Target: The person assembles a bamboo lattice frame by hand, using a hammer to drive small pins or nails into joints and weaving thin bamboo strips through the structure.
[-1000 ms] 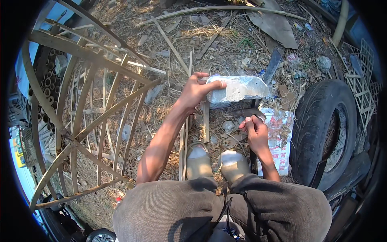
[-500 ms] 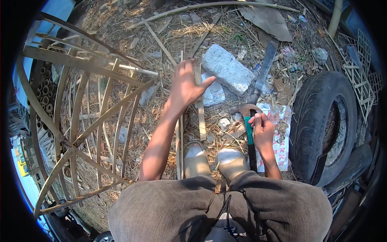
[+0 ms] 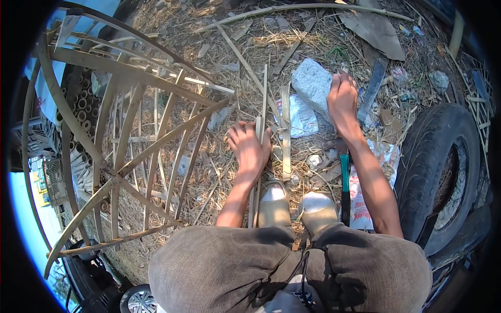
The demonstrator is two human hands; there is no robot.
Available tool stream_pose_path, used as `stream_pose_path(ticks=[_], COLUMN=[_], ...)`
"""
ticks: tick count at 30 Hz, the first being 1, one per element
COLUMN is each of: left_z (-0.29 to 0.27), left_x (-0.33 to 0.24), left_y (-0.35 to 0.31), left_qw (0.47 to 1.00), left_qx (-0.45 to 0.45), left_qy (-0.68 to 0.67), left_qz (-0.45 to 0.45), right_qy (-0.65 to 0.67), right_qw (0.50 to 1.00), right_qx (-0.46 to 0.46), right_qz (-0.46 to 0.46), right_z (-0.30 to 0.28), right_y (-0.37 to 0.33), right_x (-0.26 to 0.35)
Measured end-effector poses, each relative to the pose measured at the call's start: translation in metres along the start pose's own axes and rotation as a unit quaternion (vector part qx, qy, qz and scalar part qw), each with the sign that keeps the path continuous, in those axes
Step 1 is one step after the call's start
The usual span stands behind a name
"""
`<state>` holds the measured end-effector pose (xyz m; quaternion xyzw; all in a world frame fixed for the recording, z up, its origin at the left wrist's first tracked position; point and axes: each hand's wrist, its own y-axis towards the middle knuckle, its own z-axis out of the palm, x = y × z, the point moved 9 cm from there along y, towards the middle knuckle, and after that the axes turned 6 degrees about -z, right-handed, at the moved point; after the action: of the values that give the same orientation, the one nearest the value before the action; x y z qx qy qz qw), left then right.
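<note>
My left hand (image 3: 248,147) is closed around long thin bamboo strips (image 3: 265,88) that run away from beside my left foot, fingers on their left and thumb on their right. My right hand (image 3: 344,104) is at the right edge of a pale grey stone block (image 3: 311,83), its fingers curled down; what they hold, if anything, is hidden. Below that forearm lies a hammer (image 3: 345,180) with a green and black handle, its head partly in shade. Another flat bamboo strip (image 3: 286,133) lies between my hands, next to a crumpled printed packet (image 3: 302,121).
A bamboo frame of crossed, curved strips (image 3: 141,83) stands at left. An old tyre (image 3: 417,172) lies at right, beside a printed sheet (image 3: 362,206) partly under my forearm. A long dark blade (image 3: 373,88) rests beyond my right hand. Straw and scraps litter the ground.
My left hand has come nearer and closed on the bamboo strips. My right hand has left the hammer's side and reached forward to the stone block. The whole view has shifted sideways.
</note>
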<state>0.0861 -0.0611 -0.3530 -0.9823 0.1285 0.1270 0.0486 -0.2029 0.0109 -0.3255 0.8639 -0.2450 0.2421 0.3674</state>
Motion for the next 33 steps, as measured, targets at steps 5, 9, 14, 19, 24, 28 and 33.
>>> stream_pose_path(ticks=[5,9,14,19,24,28,33], left_z=[-0.005,0.005,-0.008,-0.003,0.026,0.036,0.046], left_x=[0.022,0.044,0.015,-0.02,-0.061,-0.081,-0.062], left_y=[-0.003,-0.006,-0.016,-0.031,-0.07,-0.098,-0.093], left_qw=[0.987,0.891,0.794,0.76,0.705,0.699,0.686], left_qx=[0.061,0.204,0.28,0.36,0.446,0.476,0.454], left_qy=[-0.142,-0.378,-0.505,-0.517,-0.546,-0.53,-0.554], left_qz=[-0.043,-0.15,-0.189,-0.159,-0.076,-0.069,-0.129], right_qy=[0.012,0.106,0.095,0.115,0.258,0.493,0.58], right_qw=[0.975,0.975,0.976,0.976,0.864,0.701,0.687], right_qx=[0.162,0.192,0.195,0.181,0.235,0.033,-0.104], right_qz=[0.152,0.037,-0.009,0.039,0.363,0.514,0.425], right_z=[0.046,0.052,0.052,0.035,0.019,-0.005,-0.049], right_y=[-0.004,-0.018,-0.034,-0.03,-0.111,-0.122,-0.082], right_x=[-0.03,-0.004,0.012,0.021,0.02,0.029,-0.016])
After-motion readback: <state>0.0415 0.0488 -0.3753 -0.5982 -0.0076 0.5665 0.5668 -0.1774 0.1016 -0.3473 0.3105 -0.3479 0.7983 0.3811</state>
